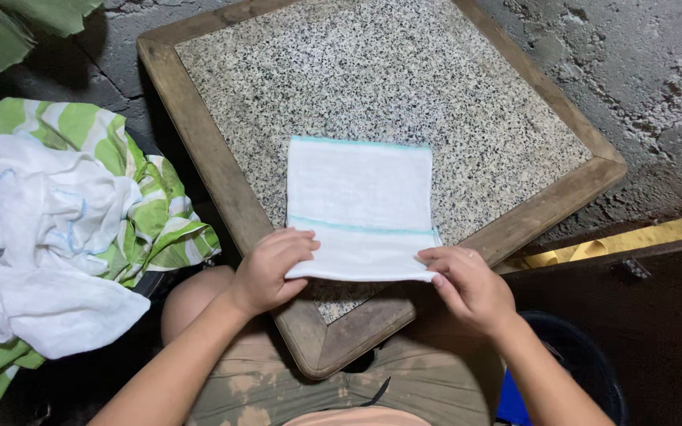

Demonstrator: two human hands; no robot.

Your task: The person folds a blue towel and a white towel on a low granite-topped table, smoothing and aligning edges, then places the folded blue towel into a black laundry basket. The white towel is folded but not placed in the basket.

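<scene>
Head view: a folded white cloth [359, 207] on the stone-topped table [199, 126] was pinched at its near corners by the left hand [268, 270] and right hand [467, 285].

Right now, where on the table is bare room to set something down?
Bare granite lies beyond the folded white towel, toward the far wooden frame, and to its right. The near corner is crowded: left hand and right hand pinch the towel's edge.
</scene>
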